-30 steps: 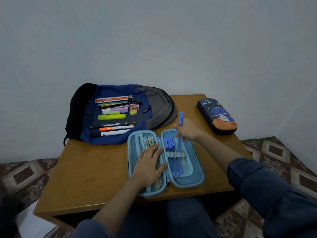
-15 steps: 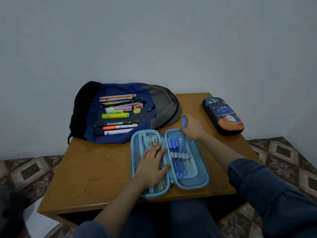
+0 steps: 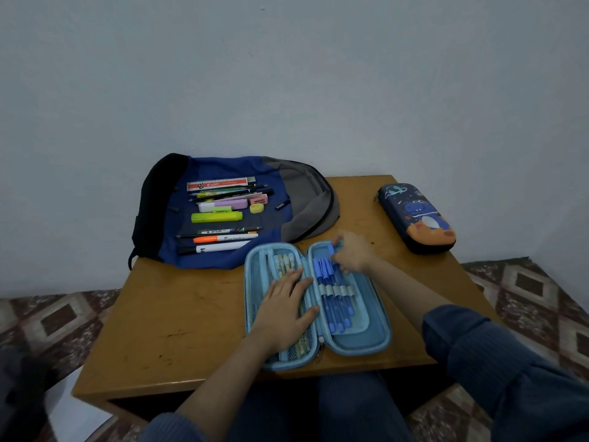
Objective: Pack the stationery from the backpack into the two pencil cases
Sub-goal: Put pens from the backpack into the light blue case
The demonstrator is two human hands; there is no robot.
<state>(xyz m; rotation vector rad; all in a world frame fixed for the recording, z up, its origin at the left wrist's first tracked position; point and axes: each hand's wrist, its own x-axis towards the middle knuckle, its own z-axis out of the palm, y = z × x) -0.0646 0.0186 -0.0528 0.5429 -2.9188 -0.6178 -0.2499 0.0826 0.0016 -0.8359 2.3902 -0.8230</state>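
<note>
Right now I see the left hand point(image 3: 283, 311) lying flat on the left half of the open light-blue pencil case point(image 3: 366, 344), fingers straight and slightly spread, pressing on the mesh pocket point(image 3: 258, 275), where a few pale pencils point(image 3: 283, 261) show just past the fingertips. The right hand point(image 3: 352, 253) sits at the 12 o'clock end of the case's right half with its fingers curled together on a blue pen point(image 3: 333, 248); only the pen's capped end shows, at the 9 o'clock side of the hand, and blur keeps me from telling exactly how the grip lies. Just beside that pen, toward 6 o'clock, a row of blue pens point(image 3: 331, 301) lies side by side under the pale elastic band in the right half. The case lies on the wooden table point(image 3: 178, 314), near its 6 o'clock edge. From the case, the backpack point(image 3: 216, 165) lies flat at 11 o'clock, against the wall, with stationery spread on its blue panel: a ruler point(image 3: 216, 184) at the far side, a purple highlighter point(image 3: 231, 204), a pink eraser point(image 3: 258, 198), a green highlighter point(image 3: 216, 216), an orange marker point(image 3: 223, 238) and a white marker point(image 3: 216, 248) nearest the case. At 2 o'clock, well apart from both hands, the dark-blue pencil case point(image 3: 417, 218) with its cartoon print lies closed near the table's edge.
</note>
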